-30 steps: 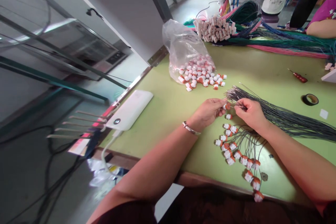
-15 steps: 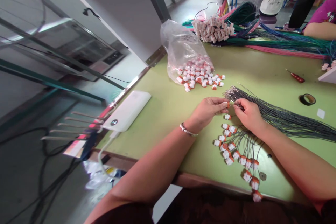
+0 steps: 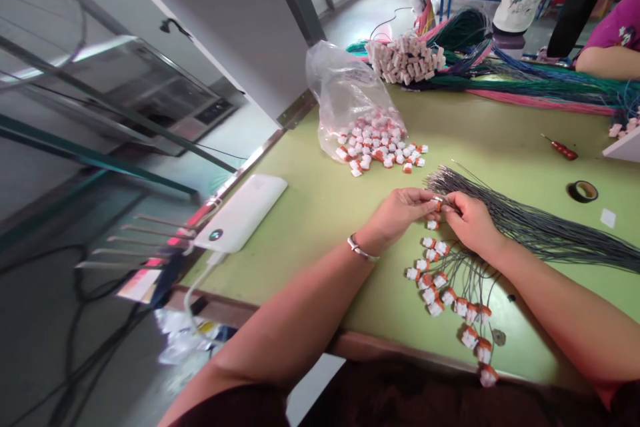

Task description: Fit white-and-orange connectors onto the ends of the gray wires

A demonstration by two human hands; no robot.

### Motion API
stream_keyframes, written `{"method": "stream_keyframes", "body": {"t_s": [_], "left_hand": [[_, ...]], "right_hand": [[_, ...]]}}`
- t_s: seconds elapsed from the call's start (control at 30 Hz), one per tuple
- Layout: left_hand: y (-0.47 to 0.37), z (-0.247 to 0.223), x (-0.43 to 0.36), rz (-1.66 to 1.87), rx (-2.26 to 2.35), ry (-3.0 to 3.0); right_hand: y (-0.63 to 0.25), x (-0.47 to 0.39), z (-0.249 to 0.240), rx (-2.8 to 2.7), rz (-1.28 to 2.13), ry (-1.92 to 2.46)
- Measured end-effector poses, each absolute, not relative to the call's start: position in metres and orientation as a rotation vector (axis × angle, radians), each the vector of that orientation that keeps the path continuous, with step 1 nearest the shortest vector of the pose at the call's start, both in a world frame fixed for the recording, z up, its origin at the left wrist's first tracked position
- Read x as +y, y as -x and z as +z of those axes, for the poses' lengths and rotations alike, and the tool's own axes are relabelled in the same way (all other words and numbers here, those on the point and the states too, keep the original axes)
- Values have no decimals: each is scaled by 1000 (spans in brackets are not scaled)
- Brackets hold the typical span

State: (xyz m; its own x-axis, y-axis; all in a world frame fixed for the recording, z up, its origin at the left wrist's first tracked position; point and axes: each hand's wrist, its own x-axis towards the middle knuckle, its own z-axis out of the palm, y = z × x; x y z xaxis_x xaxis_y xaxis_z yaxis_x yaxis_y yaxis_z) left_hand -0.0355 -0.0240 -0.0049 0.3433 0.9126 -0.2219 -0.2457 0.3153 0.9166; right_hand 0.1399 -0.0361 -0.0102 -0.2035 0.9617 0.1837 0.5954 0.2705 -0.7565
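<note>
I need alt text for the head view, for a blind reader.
A person's left hand holds an orange-white connector close to the right hand, above a green table. Around lie dark wires, wired connectors and loose connectors by a plastic bag.

Just one head cam here, pointing forward and down across the table [image 3: 310, 220] from the wearer's side, pretty close to the left hand [image 3: 403, 212] and right hand [image 3: 473, 219].

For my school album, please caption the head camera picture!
Left hand holding a small connector, right hand close by, beside a bundle of dark wires.
</note>
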Motion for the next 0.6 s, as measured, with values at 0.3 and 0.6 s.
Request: {"method": "stream_keyframes", "body": {"t_s": [0.3, 0.6], "left_hand": [[33, -6, -23, 928, 894, -840], [26, -10, -26, 921, 894, -823]], "right_hand": [[-136, -33, -7, -1568, 957, 1374], [-134, -33, -10, -1675, 911, 1432]]}}
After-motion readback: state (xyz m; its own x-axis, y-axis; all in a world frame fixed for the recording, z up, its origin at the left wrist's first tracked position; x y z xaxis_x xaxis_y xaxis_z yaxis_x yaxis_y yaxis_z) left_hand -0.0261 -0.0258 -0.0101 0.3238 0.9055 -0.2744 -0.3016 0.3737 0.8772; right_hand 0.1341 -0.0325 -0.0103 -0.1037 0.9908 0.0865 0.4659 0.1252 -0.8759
